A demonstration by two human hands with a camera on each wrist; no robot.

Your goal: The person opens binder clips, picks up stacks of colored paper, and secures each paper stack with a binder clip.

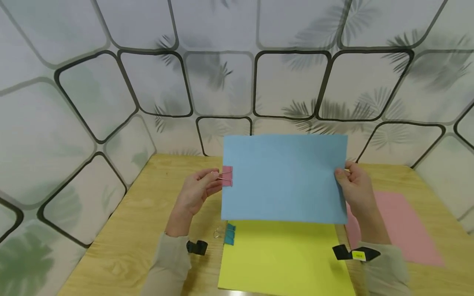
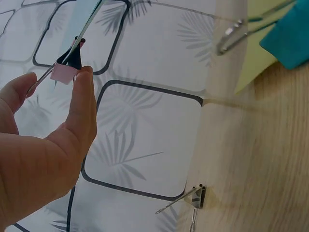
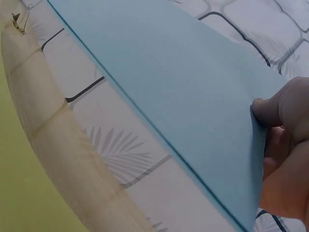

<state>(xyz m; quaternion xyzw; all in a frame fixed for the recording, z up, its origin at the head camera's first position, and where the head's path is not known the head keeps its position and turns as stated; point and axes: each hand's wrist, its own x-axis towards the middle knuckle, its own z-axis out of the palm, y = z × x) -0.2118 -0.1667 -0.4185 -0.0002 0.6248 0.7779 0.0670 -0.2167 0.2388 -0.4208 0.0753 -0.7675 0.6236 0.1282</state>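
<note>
Blue paper [image 1: 285, 179] is up off the desk [image 1: 144, 218], left hand [image 1: 196, 191] fingers pinching the pink clip [image 1: 227, 181] on its left edge, right hand [image 1: 357, 187] fingers pinching its right edge; probably light, bendy, easily creased, so hold clip and opposite edge gently

Blue sheet [image 1: 285, 181], between left fingers [image 1: 211, 176] and right fingers [image 1: 341, 176]: light blue, plain
Pink clip [image 1: 227, 182], at left fingers: pink body, silvery wire handles, dark inside
Teal clip [image 1: 230, 234], below left fingers: solid teal, silvery handles
Yellow sheet [image 1: 285, 259], below both sets of fingers: bright yellow, unpatterned
Pink sheet [image 1: 403, 230], right of and below right fingers: plain pink
Bench [image 1: 148, 205], below the fingers: pale yellowish wood grain
Backdrop [image 1: 218, 84], behind the fingers: whitish grey; rounded black and grey outlines, grey and green leaf prints
Sleeves [image 1: 168, 259], below the fingers: light grey-beige
</note>
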